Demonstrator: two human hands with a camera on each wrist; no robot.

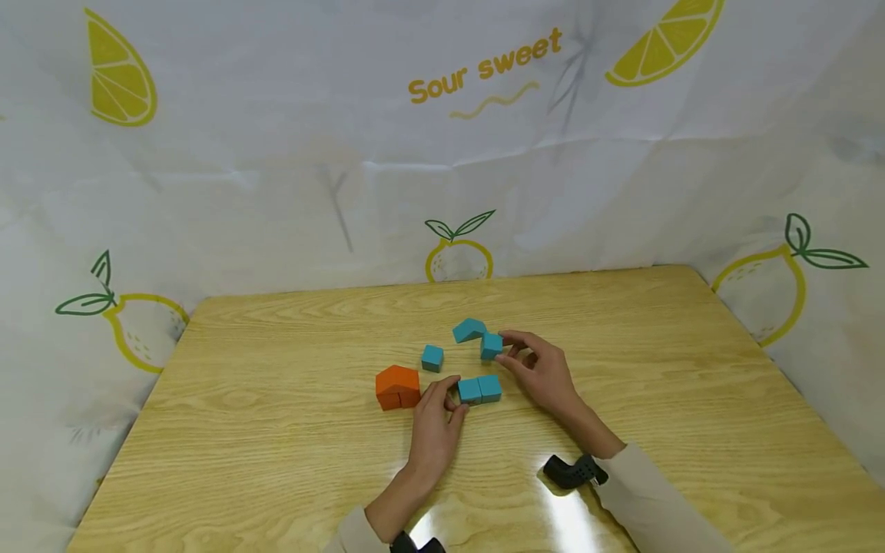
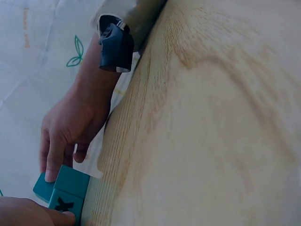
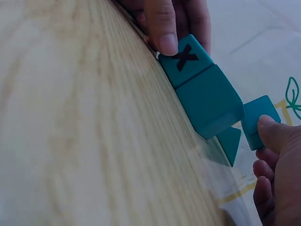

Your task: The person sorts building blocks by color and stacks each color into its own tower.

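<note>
Two blue cubes stand side by side on the table in the head view. My left hand (image 1: pixel 435 430) grips the left cube (image 1: pixel 469 391) of this pair, its thumb against a face marked with a black X in the right wrist view. The right cube (image 1: pixel 490 388) touches it. Farther back, my right hand (image 1: pixel 546 374) pinches another blue cube (image 1: pixel 492 346) between thumb and fingers. Right behind that cube lies a blue roof-shaped block (image 1: pixel 469 330), partly hidden in the right wrist view. A loose blue cube (image 1: pixel 432 358) sits to the left, apart from both hands.
Just left of my left hand stands an orange roof-shaped block (image 1: pixel 397 378) on top of orange blocks (image 1: pixel 389 401). The wooden table (image 1: pixel 276 461) ends at the back against a white cloth (image 1: pixel 290 192) printed with lemons.
</note>
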